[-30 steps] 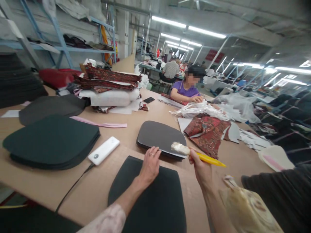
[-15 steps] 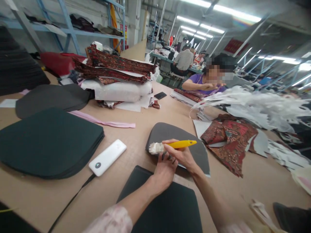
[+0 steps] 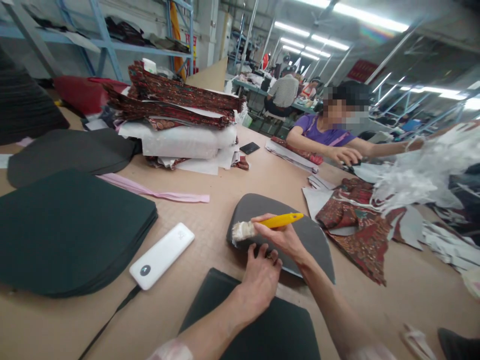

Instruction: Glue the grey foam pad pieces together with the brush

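My right hand (image 3: 281, 238) grips a yellow-handled brush (image 3: 262, 226), its pale bristles pointing left over the near left edge of a dark grey rounded panel (image 3: 315, 235) lying on the brown table. My left hand (image 3: 260, 277) rests flat with fingers spread on that panel's near edge, just under the brush. Directly in front of me lies another dark panel (image 3: 270, 325), partly under my left forearm.
A white power bank (image 3: 162, 255) with a black cable lies left of my hands. A stack of dark panels (image 3: 71, 230) fills the left. Patterned red fabric (image 3: 352, 225) and white scraps lie right. A seated co-worker (image 3: 326, 140) reaches across the table beyond. Folded fabric and foam (image 3: 180, 120) are piled behind.
My right hand swung the brush from the panel's right side to its left edge, bristles now pointing left. My left hand slid slightly nearer. The co-worker pulled the white scraps to the right.
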